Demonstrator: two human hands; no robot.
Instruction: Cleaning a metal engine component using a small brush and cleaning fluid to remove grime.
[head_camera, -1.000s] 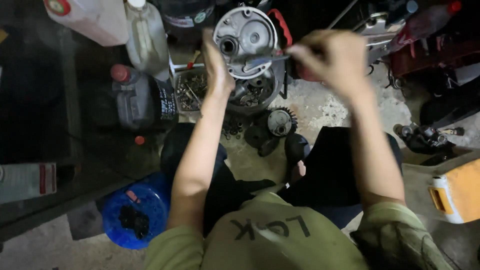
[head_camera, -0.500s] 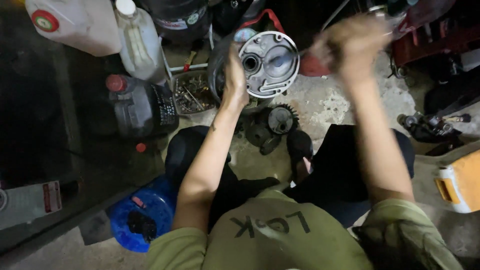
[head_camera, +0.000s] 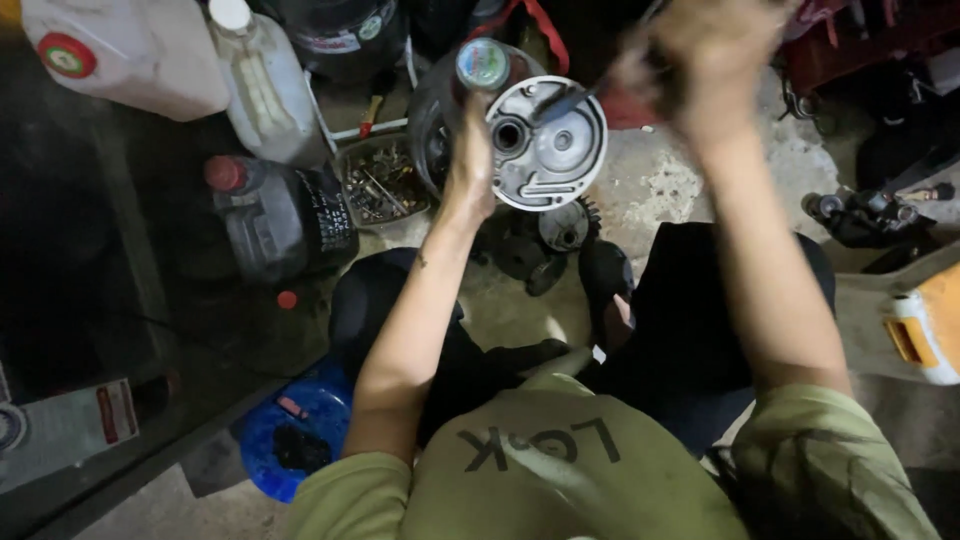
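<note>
— What is seen largest in the scene?
— A concrete floor (head_camera: 660, 190) is shown, crowded at the upper left with a white canister (head_camera: 130, 60), a clear plastic jug (head_camera: 255, 90) and a dark oil jug (head_camera: 270, 215) with a red cap.

— And what is being handled?
— A round grey metal cover (head_camera: 550, 155) is held upright above the floor by the left hand (head_camera: 468, 175), which is closed on its left rim. Dark gears (head_camera: 560, 230) are seen lying just below it.

— How is the right hand placed?
— The right hand (head_camera: 715, 60) is blurred; it is closed around a thin tool (head_camera: 565, 100) whose tip is touching the cover's face.

— Anything smaller?
— A tray of small metal parts (head_camera: 380, 185) is set beside the oil jug, left of the cover.
</note>
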